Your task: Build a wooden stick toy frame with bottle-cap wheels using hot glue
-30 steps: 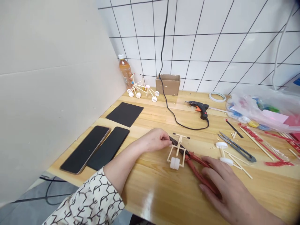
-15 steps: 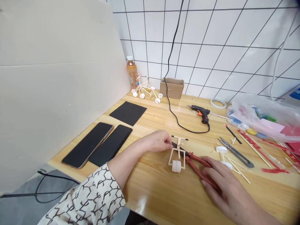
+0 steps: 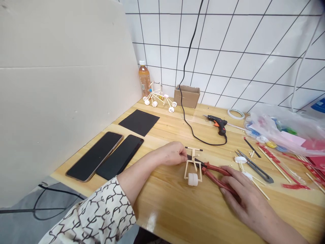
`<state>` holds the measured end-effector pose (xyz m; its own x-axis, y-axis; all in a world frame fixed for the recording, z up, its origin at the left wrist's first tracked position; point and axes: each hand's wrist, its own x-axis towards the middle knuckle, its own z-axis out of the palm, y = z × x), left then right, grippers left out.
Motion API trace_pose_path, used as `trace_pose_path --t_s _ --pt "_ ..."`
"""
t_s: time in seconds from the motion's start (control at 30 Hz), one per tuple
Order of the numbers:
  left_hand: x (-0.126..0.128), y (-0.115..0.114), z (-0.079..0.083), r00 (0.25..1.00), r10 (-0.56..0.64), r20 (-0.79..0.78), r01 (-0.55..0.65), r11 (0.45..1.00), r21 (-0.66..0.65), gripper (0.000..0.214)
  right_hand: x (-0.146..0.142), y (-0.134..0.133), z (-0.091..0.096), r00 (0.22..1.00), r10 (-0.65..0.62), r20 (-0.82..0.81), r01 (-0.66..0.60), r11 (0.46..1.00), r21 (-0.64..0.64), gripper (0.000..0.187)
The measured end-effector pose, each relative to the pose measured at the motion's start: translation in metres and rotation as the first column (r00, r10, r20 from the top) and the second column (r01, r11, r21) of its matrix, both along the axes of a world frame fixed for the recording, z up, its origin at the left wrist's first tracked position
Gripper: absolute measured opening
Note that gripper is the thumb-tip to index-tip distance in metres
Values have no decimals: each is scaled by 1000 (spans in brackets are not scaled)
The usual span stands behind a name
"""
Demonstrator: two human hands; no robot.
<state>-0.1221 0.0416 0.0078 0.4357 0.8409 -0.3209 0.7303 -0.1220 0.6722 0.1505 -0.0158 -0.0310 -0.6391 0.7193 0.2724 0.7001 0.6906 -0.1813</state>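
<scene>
A small wooden stick frame [image 3: 193, 166] with a white wheel [image 3: 193, 179] lies on the wooden table [image 3: 177, 210]. My left hand [image 3: 172, 153] rests curled beside it, fingertips pinched at the frame's left side and the black jaws of red-handled cutters [image 3: 215, 173]. My right hand [image 3: 243, 196] lies over the red handles, fingers closed around them. The jaws cross the frame's upper sticks.
Two phones [image 3: 106, 156] and a black sheet [image 3: 139, 122] lie at left. A glue gun [image 3: 217, 122] with its cable, a cardboard box [image 3: 186, 96], a bottle [image 3: 144, 80] and a finished stick model [image 3: 159, 98] stand behind. Snips [image 3: 255, 166], sticks and a plastic bag [image 3: 281, 128] are at right.
The view has tilted and shifted slightly. Both hands, the cutters and the stick frame keep nearly the same places on the table.
</scene>
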Motion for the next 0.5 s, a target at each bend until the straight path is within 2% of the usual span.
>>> trace_pose_path --t_s 0.5 --pt "1 -2 0 1000 17 7 -17 999 33 20 1 4 0 999 -33 20 33 999 10 13"
